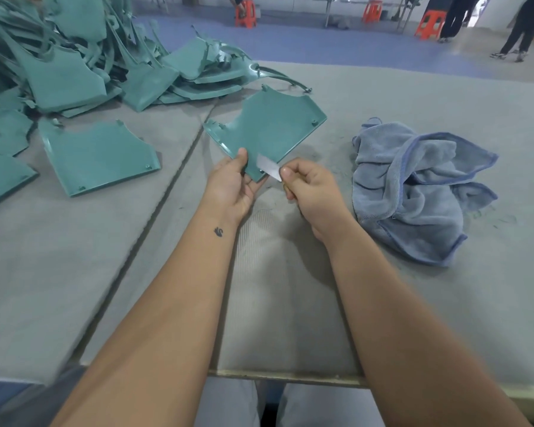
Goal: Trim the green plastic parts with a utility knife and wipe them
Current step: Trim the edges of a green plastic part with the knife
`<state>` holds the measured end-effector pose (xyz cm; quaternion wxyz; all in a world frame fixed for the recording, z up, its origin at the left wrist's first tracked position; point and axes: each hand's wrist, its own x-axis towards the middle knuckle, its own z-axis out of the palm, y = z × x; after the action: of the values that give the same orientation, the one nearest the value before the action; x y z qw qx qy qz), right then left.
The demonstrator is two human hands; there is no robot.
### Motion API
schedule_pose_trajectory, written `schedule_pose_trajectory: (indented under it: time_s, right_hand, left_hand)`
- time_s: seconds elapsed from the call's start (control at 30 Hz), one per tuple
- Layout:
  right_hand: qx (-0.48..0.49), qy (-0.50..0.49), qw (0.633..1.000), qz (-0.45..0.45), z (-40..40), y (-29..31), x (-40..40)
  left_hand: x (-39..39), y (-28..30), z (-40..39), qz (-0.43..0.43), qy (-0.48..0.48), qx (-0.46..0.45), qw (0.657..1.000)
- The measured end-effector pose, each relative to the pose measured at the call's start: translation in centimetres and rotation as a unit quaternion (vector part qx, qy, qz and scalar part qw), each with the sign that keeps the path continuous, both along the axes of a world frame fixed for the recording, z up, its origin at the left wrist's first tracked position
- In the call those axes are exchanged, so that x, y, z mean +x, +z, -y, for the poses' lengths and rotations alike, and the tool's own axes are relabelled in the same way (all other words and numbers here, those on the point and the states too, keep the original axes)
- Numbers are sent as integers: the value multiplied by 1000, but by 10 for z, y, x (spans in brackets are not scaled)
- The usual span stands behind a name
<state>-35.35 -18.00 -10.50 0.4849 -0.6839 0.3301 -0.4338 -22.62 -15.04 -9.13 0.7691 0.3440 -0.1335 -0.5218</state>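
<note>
Held plastic part [265, 131] at table [383, 303] centre, left hand [232, 186] on its near corner, right hand [309, 192] just right with knife blade [269, 167] apparently touching that corner. Towel [413, 192] right. Parts pile [74, 57] far left, loose part [99, 155] before it.

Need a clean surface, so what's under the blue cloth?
The blue cloth lies crumpled on the grey table. Only table shows around it; anything beneath its folds is covered.

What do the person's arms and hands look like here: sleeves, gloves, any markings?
Both forearms are bare, with no gloves, watch or rings visible. The left hand has a small dark swan-shaped tattoo at its wrist. The right hand shows no markings.
</note>
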Motion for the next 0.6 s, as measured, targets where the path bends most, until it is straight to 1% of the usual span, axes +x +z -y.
schedule_pose_trajectory:
  time_s: [0.13, 0.3, 0.33, 0.4, 0.47, 0.5, 0.6]
  right_hand:
    - [71, -69, 988, 119, 7, 2, -8]
    - [137, -99, 961, 219, 11, 4, -12]
    - [132, -86, 965, 211, 11, 4, -12]
    - [93, -31, 986, 132, 8, 3, -9]
    - [70, 18, 996, 61, 4, 2, -5]
    - [69, 25, 996, 52, 2, 2, -4]
    - [80, 6, 994, 79, 2, 4, -5]
  left_hand:
    - [0, 1, -1, 23, -5, 21, 1000]
    - [0, 1, -1, 33, -5, 21, 999]
    - [0, 0, -1, 31, -4, 18, 999]
    - [0, 0, 0, 31, -4, 14, 999]
    - [0, -1, 1, 33, -9, 10, 999]
    - [0, 0, 1, 34, -13, 9, 999]
    - [-1, 0, 2, 39, -22, 10, 999]
